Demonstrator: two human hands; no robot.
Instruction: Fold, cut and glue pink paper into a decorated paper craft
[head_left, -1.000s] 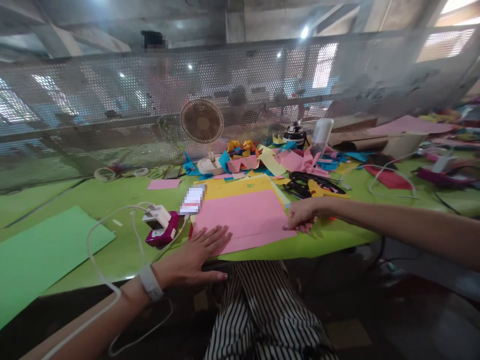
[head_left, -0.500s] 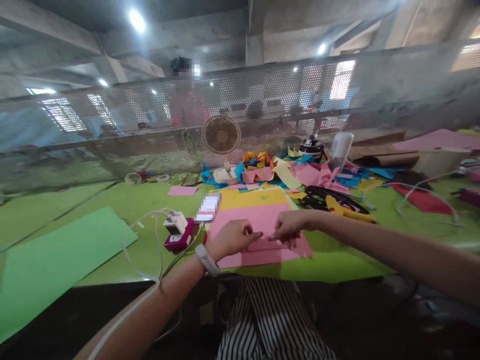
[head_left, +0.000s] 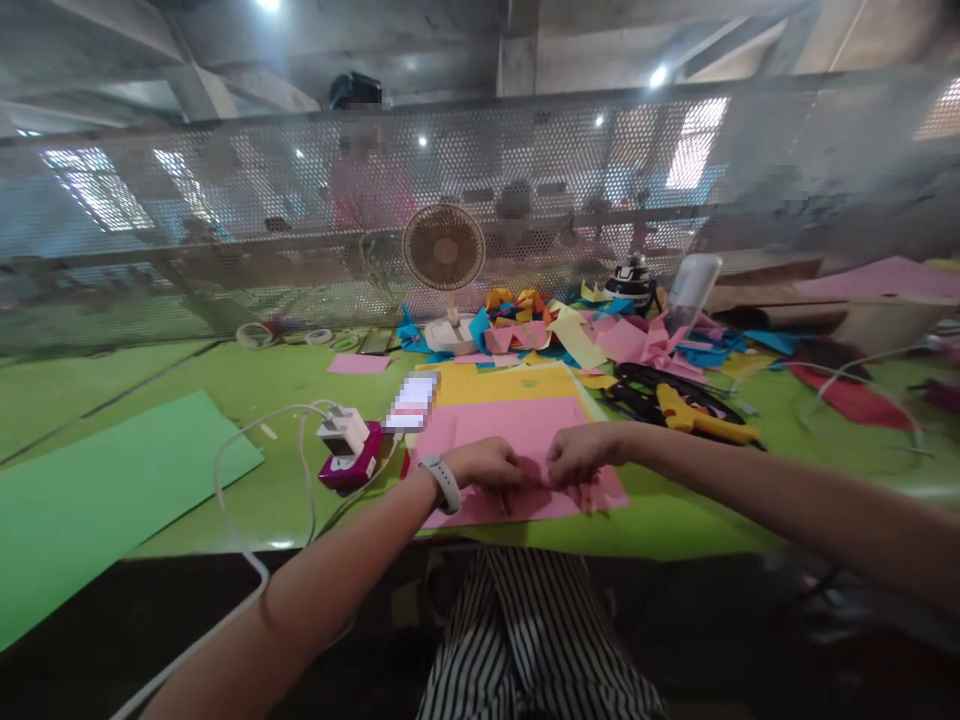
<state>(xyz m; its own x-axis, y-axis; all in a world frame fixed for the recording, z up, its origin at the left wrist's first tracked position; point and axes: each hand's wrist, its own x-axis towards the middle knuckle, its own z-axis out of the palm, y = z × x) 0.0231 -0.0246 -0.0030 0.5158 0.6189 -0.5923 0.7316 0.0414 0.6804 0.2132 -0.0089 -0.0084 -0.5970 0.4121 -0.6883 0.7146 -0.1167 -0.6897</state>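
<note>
At far left, a green sheet [head_left: 112,500] lies flat, overhanging the near edge of the worktop [head_left: 660,525]. Next come a magenta socket [head_left: 352,472] with a white plug [head_left: 346,432], then a phone [head_left: 411,402], just beside the paper's left edge.

The pink paper [head_left: 517,420] lies on the worktop in front of the person, over a yellow sheet [head_left: 487,378]. It looks light, thin and bendable, easy to crease or tear but stiff enough to take a fold; it probably slides readily on the sheet beneath. The near edge and the corners look like the best places for a light pinch, with a flat palm to steady the middle.

The left hand [head_left: 486,463] is over its middle, fingers bent down; whether that grip is clamped on the paper I cannot tell. The right hand [head_left: 581,455], close beside it, is curled with knuckles up; its fingertips are hidden, so its grip is unclear too. Further right lies a yellow tool [head_left: 697,415].
</note>
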